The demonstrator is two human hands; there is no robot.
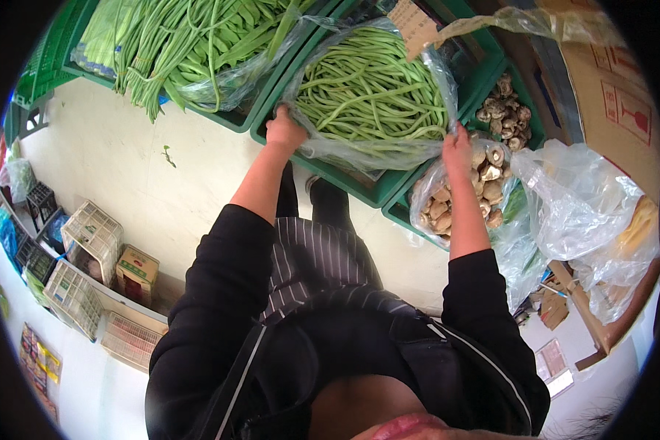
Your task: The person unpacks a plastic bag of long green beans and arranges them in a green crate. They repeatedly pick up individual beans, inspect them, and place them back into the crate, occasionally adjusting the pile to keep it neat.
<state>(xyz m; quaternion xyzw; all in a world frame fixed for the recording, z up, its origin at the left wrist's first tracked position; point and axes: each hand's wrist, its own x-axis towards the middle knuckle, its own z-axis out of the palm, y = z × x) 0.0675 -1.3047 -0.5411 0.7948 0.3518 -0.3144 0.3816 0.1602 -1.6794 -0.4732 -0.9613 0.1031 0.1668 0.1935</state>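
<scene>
Your left hand (284, 130) and right hand (457, 144) are each gripping an edge of the clear plastic liner (359, 152), closed on it. It is lining the green crate (359, 187) of green beans (370, 92) between them. Mushrooms (484, 187) are filling the neighbouring bag (422, 192).

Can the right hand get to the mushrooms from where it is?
Probably yes. The right hand grips the edge of the clear plastic liner around the green beans, and the mushrooms lie right beside it in an open bag, nothing covering them. It would have to let go first.
</scene>
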